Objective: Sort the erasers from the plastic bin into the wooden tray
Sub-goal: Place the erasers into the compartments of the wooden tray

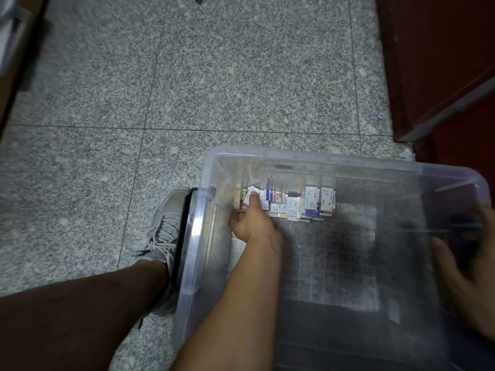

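Erasers (294, 204) rowed along plastic bin's (294, 154) far wall. L hand (251, 223) fingers (253, 202) on end one, grip can't tell; R hand (466, 277) blurred, likewise. Pinch one by sides, lift straight w/o toppling row.

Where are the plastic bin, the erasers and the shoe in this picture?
plastic bin (308, 155): head view, on its far rim.
erasers (312, 200): head view, on a white wrapper in the pile.
shoe (160, 234): head view, on its grey laces.
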`<state>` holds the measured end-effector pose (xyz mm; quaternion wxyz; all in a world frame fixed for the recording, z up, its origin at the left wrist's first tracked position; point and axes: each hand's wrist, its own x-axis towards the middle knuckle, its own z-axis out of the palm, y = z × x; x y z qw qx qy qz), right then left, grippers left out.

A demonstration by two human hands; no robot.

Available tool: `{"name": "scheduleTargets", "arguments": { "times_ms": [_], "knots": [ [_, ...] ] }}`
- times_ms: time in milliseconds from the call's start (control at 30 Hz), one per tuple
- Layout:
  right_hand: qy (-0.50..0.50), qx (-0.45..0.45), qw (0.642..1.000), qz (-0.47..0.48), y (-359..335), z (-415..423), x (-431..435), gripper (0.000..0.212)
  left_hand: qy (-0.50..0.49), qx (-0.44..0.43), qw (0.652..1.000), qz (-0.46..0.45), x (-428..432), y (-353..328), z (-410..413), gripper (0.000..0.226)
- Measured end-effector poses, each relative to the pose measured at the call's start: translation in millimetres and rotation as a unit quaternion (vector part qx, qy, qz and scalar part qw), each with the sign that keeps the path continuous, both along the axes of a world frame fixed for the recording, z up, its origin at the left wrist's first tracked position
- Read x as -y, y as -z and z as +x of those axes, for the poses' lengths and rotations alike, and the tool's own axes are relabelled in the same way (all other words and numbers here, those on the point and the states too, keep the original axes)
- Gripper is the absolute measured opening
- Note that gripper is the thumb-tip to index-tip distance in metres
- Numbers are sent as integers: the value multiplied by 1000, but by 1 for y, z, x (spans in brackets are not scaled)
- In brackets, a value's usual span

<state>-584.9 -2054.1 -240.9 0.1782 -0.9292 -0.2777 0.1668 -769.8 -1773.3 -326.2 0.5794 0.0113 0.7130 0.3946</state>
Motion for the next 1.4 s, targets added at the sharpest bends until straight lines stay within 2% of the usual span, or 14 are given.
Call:
{"name": "scheduleTargets", "arguments": {
  "times_ms": [167, 400, 533, 700, 867, 1000, 1167, 1400],
  "knots": [
    [-5, -1, 1000, -22, 0, 5, -1, 78, 14, 15, 1000, 8, 1, 4, 1, 39],
    [-16, 1, 998, -52, -5, 3, -5, 74, 46, 0, 999, -18, 1, 3, 1, 54],
    [-11, 0, 999, -31, -9, 1, -7, 71, 67, -3, 998, -12, 1, 6, -2, 47],
    [-15, 10, 1000, -9, -14, -3, -10, 71, 105, -24, 994, 5, 5, 9, -5, 53],
    [-13, 13, 999, 33, -26, -13, -16, 60, 99, 6, 995, -5, 5, 4, -7, 47],
    [-13, 14, 999, 48, -27, -17, -19, 64, 75, 47, 996, -19, 2, -6, -5, 47],
    [2, 13, 1000, -19, -13, -6, -10, 77, 76, 33, 996, -24, 1, -10, -5, 39],
    [-6, 10, 1000, -20, -26, -10, -16, 78, 53, 49, 997, -15, 4, -26, -5, 30]
  ]
}}
